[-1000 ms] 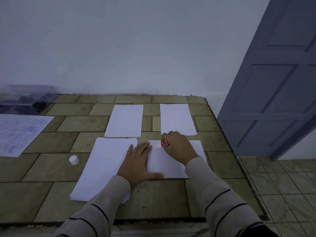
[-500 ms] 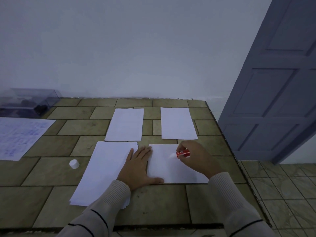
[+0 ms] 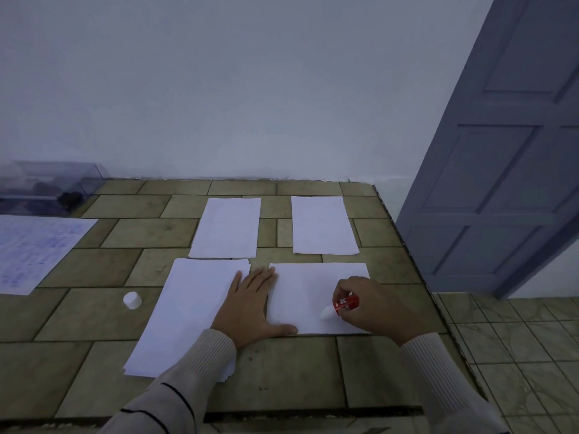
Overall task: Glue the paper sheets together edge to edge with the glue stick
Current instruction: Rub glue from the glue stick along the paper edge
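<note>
- The tiled tabletop [image 3: 94, 324] fills the lower frame, and a grey-blue panelled door [image 3: 501, 183] stands off at three o'clock.
- The paper stack [image 3: 188, 317] lies at seven o'clock of centre, its edges slightly fanned, running down toward the near edge of the table.
- A written-on sheet [image 3: 34, 249] sits far out at nine o'clock, well apart from the rest.
- The near sheet [image 3: 304, 296] is at five o'clock, just beside the stack with a narrow strip of tile between them.
- Two more sheets lie beyond it, the far-left sheet [image 3: 225, 227] at eleven o'clock and the far-right sheet [image 3: 322, 225] at one o'clock, apart from each other.
- A clear box [image 3: 47, 186] sits at ten o'clock against the wall. Its contents are dark and I cannot make them out.
- The left hand [image 3: 250, 305] is flat with the fingers straight, spanning the gap. The palm is on the stack's right edge and the thumb lies along the near sheet's bottom-left corner.
- The right hand [image 3: 372, 311] is over the near sheet's lower-right part, fingers curled, grasping the glue stick [image 3: 344, 303].
- The red barrel pokes out at the hand's nine o'clock side, and the white tip angles toward eight o'clock, down at the paper near its bottom edge.
- The white cap [image 3: 132, 300] lies loose on the tile at nine o'clock of the left hand, just left of the stack.
</note>
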